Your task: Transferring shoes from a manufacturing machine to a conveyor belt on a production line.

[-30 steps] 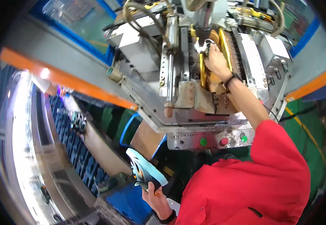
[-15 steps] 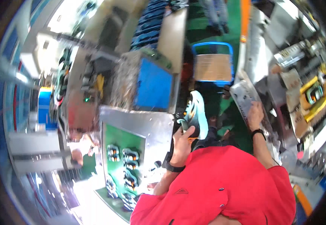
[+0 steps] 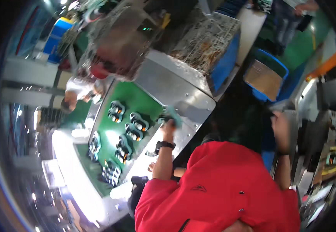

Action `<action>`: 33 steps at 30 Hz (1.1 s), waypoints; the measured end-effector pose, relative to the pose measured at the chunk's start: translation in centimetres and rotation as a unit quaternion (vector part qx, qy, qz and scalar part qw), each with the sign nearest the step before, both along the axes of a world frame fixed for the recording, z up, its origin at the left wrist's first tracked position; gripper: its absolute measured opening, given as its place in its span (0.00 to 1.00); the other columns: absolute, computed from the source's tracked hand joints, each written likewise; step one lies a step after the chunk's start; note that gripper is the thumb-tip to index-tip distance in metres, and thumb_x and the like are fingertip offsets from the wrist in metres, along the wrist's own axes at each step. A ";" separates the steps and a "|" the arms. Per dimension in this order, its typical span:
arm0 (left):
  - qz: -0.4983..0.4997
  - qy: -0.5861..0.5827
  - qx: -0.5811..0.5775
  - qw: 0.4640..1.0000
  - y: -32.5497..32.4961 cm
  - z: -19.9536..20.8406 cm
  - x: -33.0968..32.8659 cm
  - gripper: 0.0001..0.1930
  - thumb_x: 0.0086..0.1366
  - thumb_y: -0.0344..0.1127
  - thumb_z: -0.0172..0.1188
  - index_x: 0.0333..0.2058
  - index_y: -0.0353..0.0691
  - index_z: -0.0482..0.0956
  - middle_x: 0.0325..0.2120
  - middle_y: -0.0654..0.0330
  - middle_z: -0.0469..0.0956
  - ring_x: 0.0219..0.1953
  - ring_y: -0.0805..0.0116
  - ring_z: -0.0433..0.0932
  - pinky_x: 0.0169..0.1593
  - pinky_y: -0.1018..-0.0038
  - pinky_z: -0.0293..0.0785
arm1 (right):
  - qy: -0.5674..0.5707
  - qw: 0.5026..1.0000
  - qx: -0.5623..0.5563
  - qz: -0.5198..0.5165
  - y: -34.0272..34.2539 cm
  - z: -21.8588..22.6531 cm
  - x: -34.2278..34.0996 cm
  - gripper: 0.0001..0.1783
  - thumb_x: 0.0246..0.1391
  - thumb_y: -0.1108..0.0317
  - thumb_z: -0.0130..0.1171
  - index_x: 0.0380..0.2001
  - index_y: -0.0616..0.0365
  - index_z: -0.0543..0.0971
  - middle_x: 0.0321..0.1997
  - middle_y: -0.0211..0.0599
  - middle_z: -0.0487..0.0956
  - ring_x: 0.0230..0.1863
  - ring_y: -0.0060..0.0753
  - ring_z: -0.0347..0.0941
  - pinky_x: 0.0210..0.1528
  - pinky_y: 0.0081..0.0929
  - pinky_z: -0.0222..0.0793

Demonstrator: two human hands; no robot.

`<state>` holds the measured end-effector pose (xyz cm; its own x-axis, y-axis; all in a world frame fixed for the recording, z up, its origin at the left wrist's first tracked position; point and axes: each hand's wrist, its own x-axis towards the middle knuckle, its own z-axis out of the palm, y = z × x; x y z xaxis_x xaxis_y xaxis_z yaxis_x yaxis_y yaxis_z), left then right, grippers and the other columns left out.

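Since the earlier frame, the shoe has swung left from over the dark floor to the metal table, in the middle of the frame, as the whole view turned too. Left hand and shoe are blurred, but the fingers look clamped on its near end, with the rest of it reaching up the frame beyond them. Its long axis seems to run steeply from upper left to lower right, though blur leaves that unsure. Directly left of it lies the green surface set within the table's metal edge; the left hand is just beside this, the right hand well apart at the right of the frame. That right hand is smeared by motion, so I cannot tell whether its fingers are apart or together. As for containers, the framed green surface works like a shallow tray, bearing dark and pale teal shoes with orange touches, most in pairs or small clusters; the held shoe is outside them, to their right.
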<state>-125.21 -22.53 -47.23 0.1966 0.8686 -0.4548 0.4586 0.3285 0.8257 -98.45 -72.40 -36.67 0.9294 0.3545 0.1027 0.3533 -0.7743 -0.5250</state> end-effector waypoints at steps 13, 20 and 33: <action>-0.482 -0.193 -0.357 0.776 -1.8 12.1 9.6 0.27 0.72 0.50 0.47 0.54 0.27 0.70 0.49 0.45 0.76 0.49 0.55 0.78 0.56 0.62 0.72 | -0.257 0.914 -0.099 0.299 28.7 10.6 -3.6 0.09 0.47 0.62 0.55 0.24 0.56 0.75 0.25 0.28 0.72 0.36 0.30 0.68 0.39 0.30 0.61; -0.560 -0.163 -0.517 0.627 -12.8 15.9 15.5 0.38 0.70 0.64 0.40 0.55 0.29 0.70 0.51 0.51 0.75 0.53 0.59 0.75 0.61 0.66 0.66 | -0.114 0.868 -0.034 0.482 27.7 13.0 -6.3 0.10 0.55 0.63 0.52 0.31 0.59 0.77 0.33 0.35 0.76 0.38 0.32 0.70 0.43 0.31 0.65; -0.919 -0.178 -0.176 0.305 -27.4 28.5 23.5 0.25 0.53 0.25 0.67 0.51 0.35 0.76 0.46 0.60 0.80 0.47 0.74 0.76 0.53 0.75 0.70 | 0.160 0.876 0.064 0.451 11.9 13.0 -8.5 0.06 0.54 0.65 0.56 0.30 0.57 0.76 0.28 0.38 0.76 0.28 0.35 0.71 0.36 0.36 0.68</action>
<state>-101.69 -49.90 -18.70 0.2965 -0.9473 -0.1217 0.0376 -0.1157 0.9926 -106.99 -60.52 -23.64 0.2666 0.9636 -0.0186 0.6102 -0.1837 -0.7706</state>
